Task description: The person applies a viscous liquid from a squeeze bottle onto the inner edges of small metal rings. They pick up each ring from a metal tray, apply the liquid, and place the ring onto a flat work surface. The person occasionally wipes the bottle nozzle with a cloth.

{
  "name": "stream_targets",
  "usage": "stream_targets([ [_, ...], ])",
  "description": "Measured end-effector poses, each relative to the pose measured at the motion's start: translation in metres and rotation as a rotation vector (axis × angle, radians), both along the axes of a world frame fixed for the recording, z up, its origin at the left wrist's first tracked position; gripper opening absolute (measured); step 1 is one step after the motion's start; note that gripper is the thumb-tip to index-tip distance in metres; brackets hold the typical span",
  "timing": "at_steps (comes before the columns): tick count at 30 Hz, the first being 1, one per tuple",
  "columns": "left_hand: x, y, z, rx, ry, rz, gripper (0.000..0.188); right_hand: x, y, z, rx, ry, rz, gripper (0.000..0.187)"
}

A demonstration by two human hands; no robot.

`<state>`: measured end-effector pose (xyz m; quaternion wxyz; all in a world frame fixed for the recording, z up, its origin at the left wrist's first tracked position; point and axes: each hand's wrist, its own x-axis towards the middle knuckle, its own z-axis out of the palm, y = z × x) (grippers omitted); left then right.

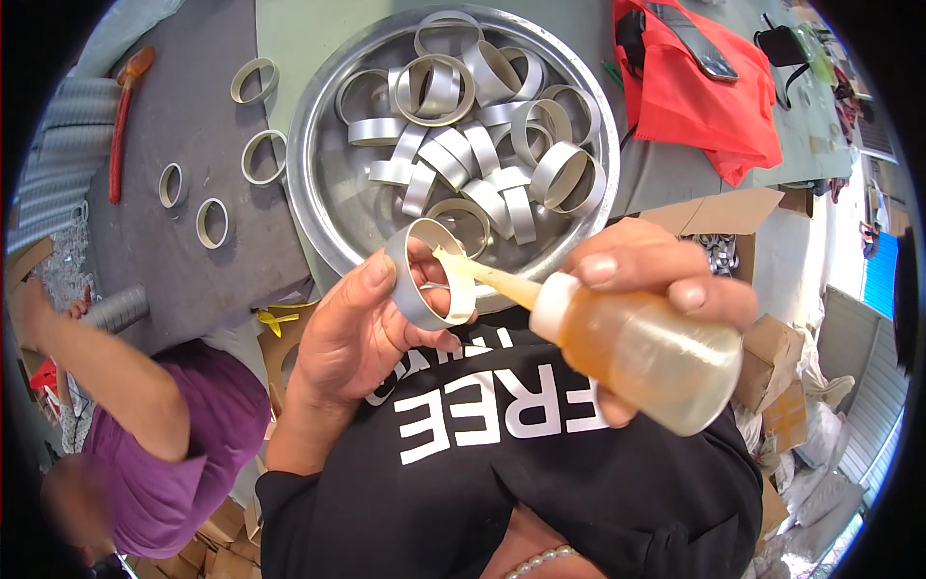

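One grey ring (409,288) sits pinched by your left fingers (374,275); right fingers (637,268) grip a squeeze bottle (656,357); round metal tray (305,159) beyond.

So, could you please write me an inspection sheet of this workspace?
Surface: pale green tabletop with a dark grey area at left.
Job's things: round metal tray holding many grey rings; four loose rings left of it.
Clutter: red cloth or bag with a phone on it; red-handled tool at far left.
Hands: left hand grips a ring; right hand holds a tilted squeeze bottle, nozzle at that ring.
Cables: none certain; a black item may have a cord or strap.
Surroundings: co-worker in purple at left; cardboard boxes at right.
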<state>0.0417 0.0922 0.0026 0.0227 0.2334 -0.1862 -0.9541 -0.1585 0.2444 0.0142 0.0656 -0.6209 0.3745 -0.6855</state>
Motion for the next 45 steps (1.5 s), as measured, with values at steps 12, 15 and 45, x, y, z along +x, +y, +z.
stream_targets([
  [12, -0.012, 0.009, 0.018, -0.428, -0.026, 0.037, 0.068, -0.006, 0.002, -0.004, 0.083, 0.258, -0.073, 0.072],
  [15, -0.016, 0.014, 0.017, -0.777, 0.046, 0.119, 0.073, -0.009, 0.005, 0.002, 0.14, 0.217, -0.034, 0.07],
  [45, 0.067, -0.09, -0.04, -2.344, -1.121, 0.383, 0.051, -0.047, 0.002, -0.016, 0.178, -1.264, 0.233, 0.06],
])
